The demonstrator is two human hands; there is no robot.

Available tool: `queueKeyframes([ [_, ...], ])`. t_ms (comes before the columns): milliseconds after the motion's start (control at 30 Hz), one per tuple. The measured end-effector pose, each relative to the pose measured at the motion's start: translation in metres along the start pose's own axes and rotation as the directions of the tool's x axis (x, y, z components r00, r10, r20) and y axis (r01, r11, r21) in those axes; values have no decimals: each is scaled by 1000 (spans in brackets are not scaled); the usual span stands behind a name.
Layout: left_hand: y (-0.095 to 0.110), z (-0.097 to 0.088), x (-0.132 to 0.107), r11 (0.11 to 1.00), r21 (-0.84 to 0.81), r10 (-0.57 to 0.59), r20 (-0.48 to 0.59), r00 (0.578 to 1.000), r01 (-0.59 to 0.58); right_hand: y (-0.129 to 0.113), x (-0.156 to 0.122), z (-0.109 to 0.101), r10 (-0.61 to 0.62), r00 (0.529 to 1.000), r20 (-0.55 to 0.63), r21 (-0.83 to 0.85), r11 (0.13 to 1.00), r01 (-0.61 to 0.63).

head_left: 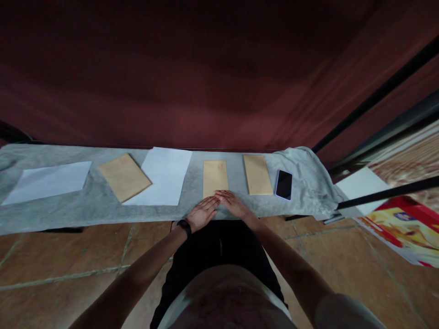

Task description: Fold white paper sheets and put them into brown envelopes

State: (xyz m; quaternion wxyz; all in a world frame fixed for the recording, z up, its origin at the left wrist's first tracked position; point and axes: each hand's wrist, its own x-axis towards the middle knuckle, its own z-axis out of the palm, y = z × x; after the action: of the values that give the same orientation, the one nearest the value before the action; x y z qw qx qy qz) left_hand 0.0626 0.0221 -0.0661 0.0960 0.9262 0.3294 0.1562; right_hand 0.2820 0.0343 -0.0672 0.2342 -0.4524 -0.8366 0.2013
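Both my hands lie flat on the grey cloth (68, 208) at the table's near edge, fingers stretched out and fingertips meeting. My left hand (202, 212), with a black band at the wrist, and my right hand (231, 203) rest at the near end of a brown envelope (215, 176). Neither hand holds anything. A second brown envelope (257, 173) lies just right of it.
A dark phone (284, 184) lies right of the envelopes. To the left are a white sheet (164, 176), a tilted brown envelope (124, 176) and another white sheet (50, 180). A dark red curtain hangs behind. A colourful printed box (408, 228) sits lower right.
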Motion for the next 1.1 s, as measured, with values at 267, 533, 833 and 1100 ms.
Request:
queueKeyframes([
  [267,0,0,-9,989,-73,-135,-146,980,125,-7,-35,-7,83,988,-132,32,996,-79],
  [533,0,-4,-2,979,-45,-202,-151,968,197,-15,-29,-3,187,952,-241,39,982,-184],
  [833,6,-1,7,959,-18,-281,-190,941,283,-21,-28,3,272,913,-305,44,961,-272],
  [1100,8,-2,8,967,85,-229,-139,963,242,-24,-27,8,317,876,-364,58,946,-319],
])
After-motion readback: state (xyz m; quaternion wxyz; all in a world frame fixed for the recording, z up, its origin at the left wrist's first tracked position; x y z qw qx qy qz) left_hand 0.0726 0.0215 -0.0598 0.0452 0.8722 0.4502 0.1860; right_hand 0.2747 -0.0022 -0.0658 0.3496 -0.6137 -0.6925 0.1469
